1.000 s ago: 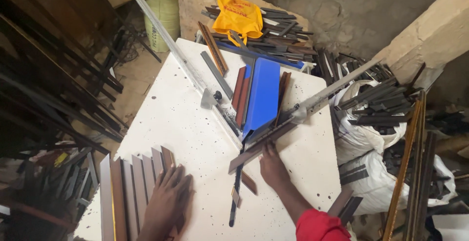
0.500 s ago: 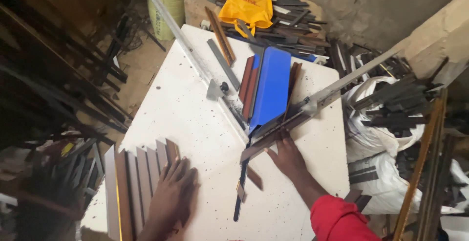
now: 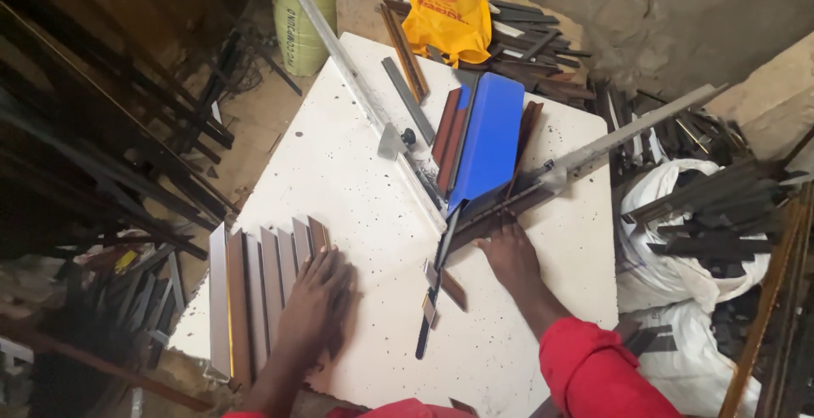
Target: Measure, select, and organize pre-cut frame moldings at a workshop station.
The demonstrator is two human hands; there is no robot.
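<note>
Two hands are down on the white speckled desk as we look from above. Our left hand lies flat and released, fingers spread, on the near end of a row of brown metal strips laid side by side at the desk's near left edge; it grips nothing. Our right hand, in a red sleeve, presses palm-down on the near end of a dark brown bar that runs slantwise up to the right, just under a long grey rail; the fingers rest on the bar rather than closing round it. Beside that hand, to its left, a thin dark strip points toward us with two short brown offcuts lying across it. Above the bar a blue sheet lies over several brown lengths, and a second grey rail crosses the desk from the far left toward the middle. Beyond the far edge we see a yellow bag on a heap of dark offcuts, and a white sack stands at the right.
</note>
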